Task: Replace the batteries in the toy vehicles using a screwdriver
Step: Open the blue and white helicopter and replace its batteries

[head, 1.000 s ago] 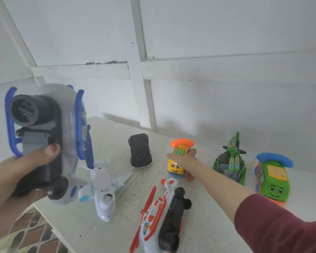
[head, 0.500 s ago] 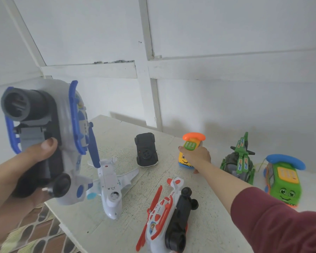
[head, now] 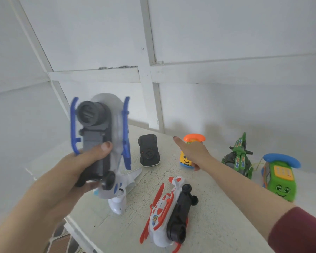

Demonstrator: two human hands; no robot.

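Note:
My left hand grips a blue-and-white toy helicopter in the air, its black underside turned towards me and my thumb across the grey battery cover. My right hand reaches out over the table with straight fingers. It hovers in front of the small yellow toy phone and points towards an upturned black toy car. It holds nothing that I can see. No screwdriver is in view.
On the white table lie a white toy plane, a red-and-white helicopter on its side, a green helicopter and a green toy phone. A white panelled wall stands behind. The table's edge runs at lower left.
My left hand has swung the blue helicopter rightwards towards the middle. My right hand has let go of the yellow phone and stretched its fingers towards the black car.

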